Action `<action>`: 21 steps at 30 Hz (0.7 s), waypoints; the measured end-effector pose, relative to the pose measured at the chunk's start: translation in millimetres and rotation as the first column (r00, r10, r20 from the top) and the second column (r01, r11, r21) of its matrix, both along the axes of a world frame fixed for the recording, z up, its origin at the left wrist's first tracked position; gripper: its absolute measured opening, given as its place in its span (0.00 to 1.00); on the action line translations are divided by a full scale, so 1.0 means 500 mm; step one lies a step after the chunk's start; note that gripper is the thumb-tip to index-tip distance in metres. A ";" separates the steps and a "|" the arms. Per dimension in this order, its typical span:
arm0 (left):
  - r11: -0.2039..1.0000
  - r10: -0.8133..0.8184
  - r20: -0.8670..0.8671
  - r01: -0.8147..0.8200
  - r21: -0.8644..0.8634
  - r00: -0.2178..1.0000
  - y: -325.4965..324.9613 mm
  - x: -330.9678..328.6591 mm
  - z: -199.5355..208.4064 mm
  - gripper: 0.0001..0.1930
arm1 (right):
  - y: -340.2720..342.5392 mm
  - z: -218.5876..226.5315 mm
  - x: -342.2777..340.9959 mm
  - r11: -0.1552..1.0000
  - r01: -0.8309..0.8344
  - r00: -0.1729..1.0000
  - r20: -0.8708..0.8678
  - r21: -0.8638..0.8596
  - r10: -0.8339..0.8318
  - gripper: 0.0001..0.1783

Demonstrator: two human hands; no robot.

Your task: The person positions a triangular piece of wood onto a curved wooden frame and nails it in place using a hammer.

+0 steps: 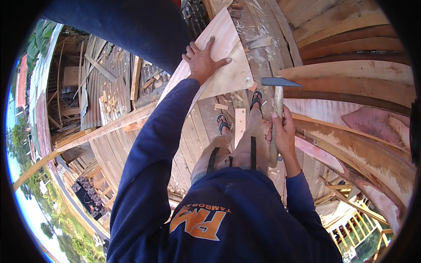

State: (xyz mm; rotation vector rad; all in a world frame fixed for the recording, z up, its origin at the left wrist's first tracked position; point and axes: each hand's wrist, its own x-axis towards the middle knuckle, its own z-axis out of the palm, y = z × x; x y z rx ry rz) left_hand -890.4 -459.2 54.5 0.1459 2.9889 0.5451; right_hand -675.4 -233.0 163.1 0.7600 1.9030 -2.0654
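My left hand (202,61) lies on a pale pinkish wooden board (221,27), its fingers spread and the thumb pointing right. The board slants from the upper middle down to the left, past my forearm. Against its right side is a thin, light plywood piece (232,72) with a pointed outline; a small shiny spot, perhaps a nail head, shows near its right edge. My right hand (285,133) is wrapped round the wooden handle of a hammer (279,98). The dark metal head is uppermost, just right of the plywood and apart from it.
Wood offcuts (221,106) and shavings litter the plank floor (197,131) around my sandalled feet. Curved hull-like planks (351,85) rise along the right. A long beam (105,127) crosses on the left. A large dark blue cloth-like shape (127,28) fills the upper left.
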 end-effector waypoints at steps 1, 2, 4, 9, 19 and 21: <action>1.000 0.005 -0.002 -0.005 -0.006 1.000 -0.003 0.000 0.002 0.55 | 0.000 -0.002 0.000 0.999 -0.021 0.999 -0.026 0.032 0.022 0.23; 1.000 0.007 -0.003 -0.007 -0.007 1.000 -0.002 0.001 0.001 0.55 | 0.002 -0.004 -0.001 0.997 -0.038 0.998 -0.051 0.070 0.042 0.24; 1.000 0.012 -0.023 -0.012 -0.004 1.000 -0.003 0.003 0.000 0.54 | 0.003 -0.016 -0.013 0.988 -0.078 0.995 -0.047 0.135 0.085 0.24; 0.999 0.020 -0.050 -0.021 -0.028 0.999 0.009 0.004 0.001 0.54 | 0.022 -0.028 -0.065 0.900 -0.229 0.967 -0.017 0.372 0.253 0.24; 0.998 0.030 -0.052 -0.032 -0.049 0.998 0.006 0.008 0.007 0.53 | -0.002 0.033 -0.047 0.761 -0.204 0.923 -0.137 0.616 0.359 0.21; 1.000 0.018 -0.050 -0.018 -0.014 0.999 -0.001 0.005 0.000 0.54 | -0.007 0.047 -0.041 0.698 -0.210 0.913 -0.118 0.685 0.391 0.21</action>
